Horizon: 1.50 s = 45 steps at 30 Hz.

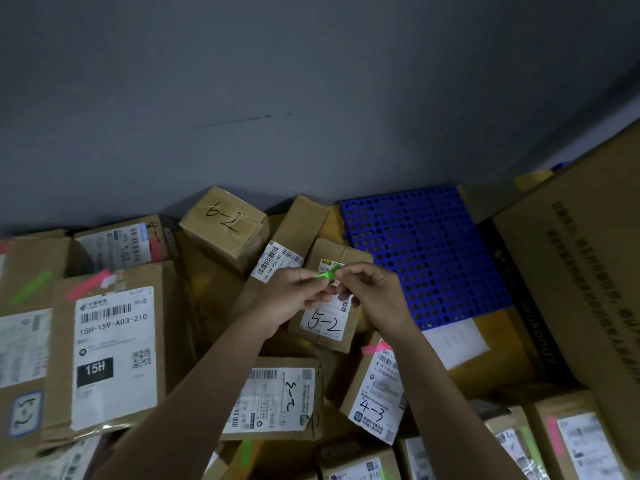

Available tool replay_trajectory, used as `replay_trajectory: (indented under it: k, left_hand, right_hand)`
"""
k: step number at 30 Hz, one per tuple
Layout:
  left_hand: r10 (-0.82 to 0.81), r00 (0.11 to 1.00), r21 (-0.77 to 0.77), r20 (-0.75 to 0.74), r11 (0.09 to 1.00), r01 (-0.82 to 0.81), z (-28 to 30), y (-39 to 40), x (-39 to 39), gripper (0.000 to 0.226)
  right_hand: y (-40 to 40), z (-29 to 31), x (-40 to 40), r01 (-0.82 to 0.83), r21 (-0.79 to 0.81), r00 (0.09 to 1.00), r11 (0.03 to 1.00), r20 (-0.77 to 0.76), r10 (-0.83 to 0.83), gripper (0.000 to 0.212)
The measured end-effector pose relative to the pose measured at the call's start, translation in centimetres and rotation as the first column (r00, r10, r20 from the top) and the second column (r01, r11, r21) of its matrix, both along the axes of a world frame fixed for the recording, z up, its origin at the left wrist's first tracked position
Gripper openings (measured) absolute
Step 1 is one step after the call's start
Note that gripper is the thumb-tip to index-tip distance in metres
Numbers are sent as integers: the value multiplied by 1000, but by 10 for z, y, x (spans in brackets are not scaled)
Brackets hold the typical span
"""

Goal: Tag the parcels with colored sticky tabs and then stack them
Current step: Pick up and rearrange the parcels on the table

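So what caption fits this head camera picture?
Both hands pinch a green sticky tab above parcel 5-2.

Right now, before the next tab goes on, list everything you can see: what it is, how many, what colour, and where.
Brown cardboard parcels with white shipping labels: over a dozen, covering the floor; marks include 6-2, 5-2, 4-3.
Big brown cardboard carton: one, right edge.
Blue perforated plastic panel: one, on the parcels by the wall, right of centre.
Pink sticky tabs: several, on left, centre-right and lower-right parcels.
Green sticky tabs already stuck down: a few, far left and along the bottom.
Loose green sticky tab: one, pinched between both hands above the 5-2 parcel.
Grey wall: upper half.
Left hand: fingers pinch the tab.
Right hand: fingers pinch its other end.
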<state>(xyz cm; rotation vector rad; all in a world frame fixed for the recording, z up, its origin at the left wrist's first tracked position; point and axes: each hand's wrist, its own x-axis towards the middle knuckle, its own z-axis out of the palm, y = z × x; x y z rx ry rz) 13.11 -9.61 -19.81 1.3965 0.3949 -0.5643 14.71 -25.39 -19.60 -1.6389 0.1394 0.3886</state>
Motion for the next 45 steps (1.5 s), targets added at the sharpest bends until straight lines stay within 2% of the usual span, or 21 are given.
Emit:
replay_trajectory:
  k: [4,6,11,13,17,21,26,28,31,34,40,45]
  left_hand:
    - [40,999,75,17,996,-41,-5,-4,9,13]
    - [76,997,119,15,990,-77,-10,-6,15,12]
    - [249,968,167,-19,956,-242,-31,-14,35,8]
    - [297,953,95,-50,952,-292,-38,-19,43,8]
    - [319,942,-111,-106,937,-330,-54,-26,49,17]
    - [317,941,-122,-119,936,-331,-67,-28,48,23]
    - [330,940,-99,-92,936,-338,-70,-31,50,15]
    - [311,948,-103,-59,943,-316,-68,-33,49,13]
    - [193,981,-107,33,976,-188,-65,-39,48,18]
    - [79,992,-4,94,997,-79,-63,-44,50,17]
    - [103,994,7,40,995,-103,-65,-45,53,17]
    - [145,989,-12,-6,989,-145,-65,-45,54,17]
  right_hand:
    - [-2,-7,3,199,138,974,970,-138,-180,9]
    - [-7,-12,7,316,156,945,936,-143,-295,10]
    - [-19,-33,22,484,-39,875,874,18,-483,10]
    - [-23,-43,30,518,-162,855,840,80,-512,9]
    - [-19,-60,36,499,-335,865,799,144,-480,6]
    - [-13,-68,35,462,-452,886,763,255,-386,7]
    - [-10,-72,42,355,-553,924,754,329,-194,10]
    - [-12,-77,45,343,-542,934,768,280,-220,18]
    - [-16,-81,45,335,-531,941,778,236,-244,26]
    - [-20,-79,43,306,-501,952,810,187,-243,27]
    - [-25,-79,45,279,-432,960,858,116,-254,24]
    - [-27,-79,54,259,-277,961,925,-19,-275,11]
